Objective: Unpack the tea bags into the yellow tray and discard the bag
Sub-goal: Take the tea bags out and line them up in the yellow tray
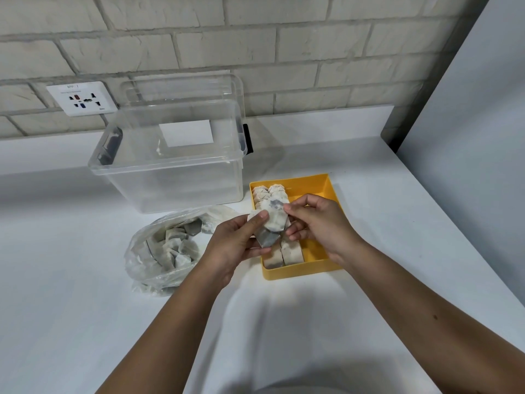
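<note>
A yellow tray sits on the white counter, with two rows of tea bags packed along its left side. Left of it lies an open clear plastic bag with several tea bags still inside. Both hands are above the tray's left edge. My left hand holds a small stack of tea bags between thumb and fingers. My right hand pinches the top tea bag of that stack at its right edge.
A clear plastic storage box stands open behind the bag, its lid leaning on the brick wall. A wall socket is at the left. A grey panel borders the counter on the right.
</note>
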`<state>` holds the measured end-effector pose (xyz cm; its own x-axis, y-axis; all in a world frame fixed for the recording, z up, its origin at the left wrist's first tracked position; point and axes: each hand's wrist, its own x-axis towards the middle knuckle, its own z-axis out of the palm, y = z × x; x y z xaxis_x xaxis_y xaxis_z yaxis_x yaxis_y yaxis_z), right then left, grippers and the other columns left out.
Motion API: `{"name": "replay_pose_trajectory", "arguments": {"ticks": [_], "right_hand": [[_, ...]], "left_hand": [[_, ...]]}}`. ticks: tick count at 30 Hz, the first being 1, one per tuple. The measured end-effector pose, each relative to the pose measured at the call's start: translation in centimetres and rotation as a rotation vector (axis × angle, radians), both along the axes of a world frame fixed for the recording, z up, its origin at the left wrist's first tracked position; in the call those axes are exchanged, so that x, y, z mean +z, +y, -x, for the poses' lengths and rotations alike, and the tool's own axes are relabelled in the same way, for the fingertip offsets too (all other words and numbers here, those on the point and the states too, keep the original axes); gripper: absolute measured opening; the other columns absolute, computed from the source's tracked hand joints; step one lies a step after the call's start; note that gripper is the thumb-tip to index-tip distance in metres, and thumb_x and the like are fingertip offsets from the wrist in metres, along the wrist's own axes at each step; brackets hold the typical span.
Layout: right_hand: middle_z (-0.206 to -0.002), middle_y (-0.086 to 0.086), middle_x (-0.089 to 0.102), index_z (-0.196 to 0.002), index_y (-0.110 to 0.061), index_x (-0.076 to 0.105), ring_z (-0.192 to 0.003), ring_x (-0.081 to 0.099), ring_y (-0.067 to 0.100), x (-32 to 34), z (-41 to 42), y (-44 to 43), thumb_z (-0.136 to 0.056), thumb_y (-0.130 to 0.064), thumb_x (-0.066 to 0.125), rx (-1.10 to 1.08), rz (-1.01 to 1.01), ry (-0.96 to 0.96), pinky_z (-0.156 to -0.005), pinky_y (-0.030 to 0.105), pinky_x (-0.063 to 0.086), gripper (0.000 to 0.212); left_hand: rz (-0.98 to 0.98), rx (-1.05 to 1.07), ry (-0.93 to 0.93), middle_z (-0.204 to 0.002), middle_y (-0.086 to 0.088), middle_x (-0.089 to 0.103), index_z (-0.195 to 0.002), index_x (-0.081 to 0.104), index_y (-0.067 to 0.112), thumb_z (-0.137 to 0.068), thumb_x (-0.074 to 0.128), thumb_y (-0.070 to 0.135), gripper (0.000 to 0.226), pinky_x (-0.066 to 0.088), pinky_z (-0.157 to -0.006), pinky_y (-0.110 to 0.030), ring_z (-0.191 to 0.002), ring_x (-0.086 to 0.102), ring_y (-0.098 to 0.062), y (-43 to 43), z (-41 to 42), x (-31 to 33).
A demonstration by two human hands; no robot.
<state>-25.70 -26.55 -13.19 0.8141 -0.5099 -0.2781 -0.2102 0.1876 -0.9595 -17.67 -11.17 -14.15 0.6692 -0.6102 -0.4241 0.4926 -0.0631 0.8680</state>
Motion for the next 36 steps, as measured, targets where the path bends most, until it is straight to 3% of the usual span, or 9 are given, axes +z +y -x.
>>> {"name": "replay_pose_trajectory", "arguments": {"ticks": [6, 12, 14, 17, 20, 26, 36], "right_hand": [[-0.072, 0.005, 0.07, -0.089, -0.008, 0.06, -0.054, 0.065, 0.018, 0.1, 0.0, -0.3, -0.093, -0.016, 0.064, 0.037, 0.062, -0.019, -0.051, 0.024, 0.053, 0.009], [-0.074, 0.004, 0.068, -0.086, -0.011, 0.065, -0.062, 0.063, 0.015, -0.7, 0.5, -1.3, -0.09, -0.015, 0.067, 0.138, 0.212, -0.005, -0.057, 0.024, 0.052, 0.006], [-0.078, 0.006, 0.067, -0.086, -0.012, 0.064, -0.061, 0.063, 0.016, -1.0, 0.6, -2.4, -0.091, -0.016, 0.067, 0.052, 0.35, 0.022, -0.057, 0.027, 0.054, 0.006], [-0.082, 0.001, 0.066, -0.089, -0.014, 0.061, -0.064, 0.066, 0.016, -1.4, 0.3, -4.8, -0.093, -0.022, 0.064, -0.067, 0.748, 0.153, -0.06, 0.032, 0.055, 0.009], [-0.081, 0.003, 0.066, -0.089, -0.014, 0.059, -0.069, 0.063, 0.022, -2.4, -0.8, -6.5, -0.094, -0.024, 0.061, -0.027, 0.973, 0.284, -0.067, 0.037, 0.055, 0.011], [-0.091, 0.007, 0.068, -0.085, -0.019, 0.055, -0.079, 0.065, 0.026, -5.1, -4.9, -7.1, -0.097, -0.018, 0.055, -0.027, 0.934, 0.391, -0.074, 0.037, 0.056, 0.012], [-0.089, 0.013, 0.073, -0.087, -0.017, 0.062, -0.083, 0.069, 0.031, -7.8, -7.2, -7.7, -0.095, -0.022, 0.058, -0.224, 0.684, 0.354, -0.082, 0.044, 0.056, 0.01]], "left_hand": [[0.024, 0.024, 0.057, -0.089, -0.009, 0.078, -0.109, 0.071, 0.009, -0.099, 0.058, 0.032, 0.028, 0.063, -0.07, -0.033, -0.076, 0.075, -0.021, -0.3, 0.2, 0.0], [-0.023, 0.049, 0.006, -0.1, -0.012, 0.077, -0.102, 0.072, 0.008, -0.094, 0.064, 0.017, 0.014, 0.061, -0.068, -0.03, -0.085, 0.074, -0.022, -0.5, -0.2, -0.8], [-0.042, 0.07, -0.036, -0.098, -0.011, 0.078, -0.101, 0.073, 0.008, -0.094, 0.065, 0.018, 0.015, 0.062, -0.073, -0.031, -0.088, 0.075, -0.023, -0.6, -0.4, -1.1], [-0.07, 0.099, -0.123, -0.089, -0.005, 0.078, -0.099, 0.074, 0.01, -0.094, 0.064, 0.019, 0.014, 0.06, -0.067, -0.027, -0.082, 0.074, -0.018, -0.8, -0.8, -1.6], [-0.103, 0.089, -0.174, -0.09, -0.008, 0.078, -0.1, 0.075, 0.012, -0.094, 0.065, 0.02, 0.014, 0.06, -0.072, -0.03, -0.087, 0.075, -0.023, -0.9, -1.0, -2.1], [-0.16, 0.064, -0.287, -0.089, -0.018, 0.074, -0.091, 0.077, 0.018, -0.092, 0.067, 0.026, 0.013, 0.057, -0.09, -0.052, -0.093, 0.072, -0.035, -1.2, -1.4, -2.5], [-0.149, 0.063, -0.264, -0.087, -0.014, 0.076, -0.09, 0.077, 0.017, -0.093, 0.066, 0.023, 0.013, 0.059, -0.088, -0.049, -0.089, 0.073, -0.028, -0.9, -1.4, -2.7]]}}
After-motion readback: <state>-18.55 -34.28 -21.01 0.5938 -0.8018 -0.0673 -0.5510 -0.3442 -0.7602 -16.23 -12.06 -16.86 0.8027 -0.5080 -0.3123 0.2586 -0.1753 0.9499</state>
